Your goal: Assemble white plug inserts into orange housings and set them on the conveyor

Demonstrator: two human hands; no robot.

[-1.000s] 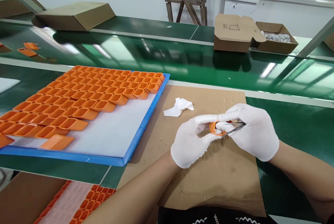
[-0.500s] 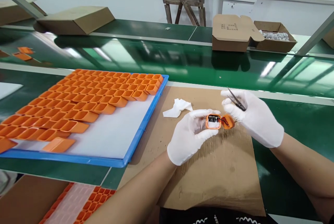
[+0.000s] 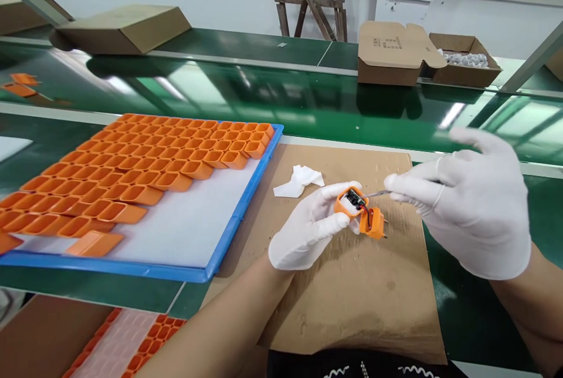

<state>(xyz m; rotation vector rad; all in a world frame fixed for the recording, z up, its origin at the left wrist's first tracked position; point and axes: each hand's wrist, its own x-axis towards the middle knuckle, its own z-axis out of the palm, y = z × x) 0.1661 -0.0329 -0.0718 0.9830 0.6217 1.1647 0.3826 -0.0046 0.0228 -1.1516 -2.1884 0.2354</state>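
Note:
My left hand (image 3: pixel 308 228), in a white glove, grips a small orange plastic housing (image 3: pixel 349 201) with a dark circuit board inside. An orange plug cap (image 3: pixel 372 222) with metal pins hangs from it on thin wires. My right hand (image 3: pixel 470 202), also gloved, pinches metal tweezers (image 3: pixel 379 193) whose tips reach into the open housing. Both hands hover over a brown cardboard sheet (image 3: pixel 365 296).
A blue tray (image 3: pixel 237 219) holds rows of orange housings (image 3: pixel 145 166) at the left. A crumpled white wipe (image 3: pixel 299 181) lies on the cardboard. Behind runs a green conveyor belt (image 3: pixel 285 102) with cardboard boxes (image 3: pixel 396 55). A box of more orange parts (image 3: pixel 145 348) sits below.
The housing came open, with its cap hanging loose on wires. My right hand lifted away, then brought the tweezer tips back to the housing. My left hand tilted the housing.

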